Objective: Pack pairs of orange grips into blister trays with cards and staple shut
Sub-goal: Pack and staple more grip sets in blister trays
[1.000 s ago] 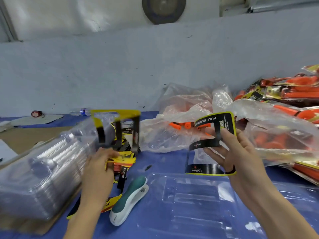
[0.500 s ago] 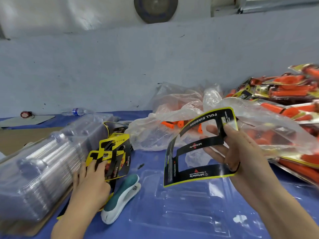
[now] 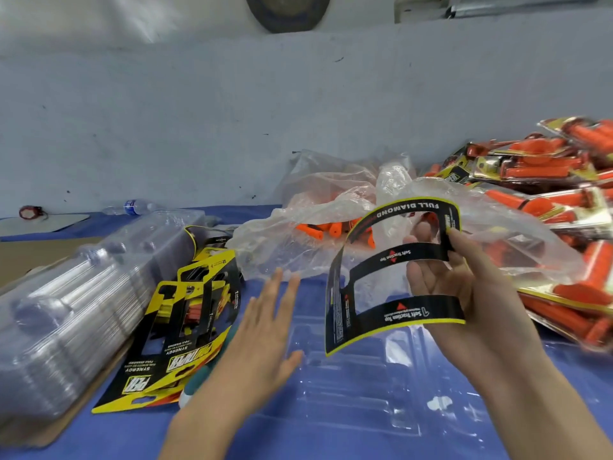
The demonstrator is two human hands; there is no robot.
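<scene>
Right hand (image 3: 464, 293) and left hand (image 3: 262, 333) are both up over the blue table cover (image 3: 132, 439), and only one of them holds anything. With my right I pinch the black and yellow card (image 3: 391, 280) by its right edge, thumb on the front, fingers behind it and showing through its cut-out windows. The card bows in a curve, its "FULL DIAMOND" print reading upside down to me, and it hangs above the clear blister tray (image 3: 348, 403) that lies open and flat on the cover; I cannot tell whether its lower corner touches the tray. My left hand grips nothing: its fingers are straight and spread, palm down, hovering just left of the card, over the tray's left edge. A teal stapler (image 3: 199, 380) peeks out from under my left wrist. Beside it, to the left, lies a loose stack of cards (image 3: 185, 313), and further left a tall nested stack of clear trays (image 3: 66, 310) on its side. Behind the card sits a crumpled plastic bag (image 3: 298, 247) with loose orange grips (image 3: 318, 230) inside. Finished packs (image 3: 547, 180) are heaped at the far right. A water bottle (image 3: 132, 206) lies by the wall.
</scene>
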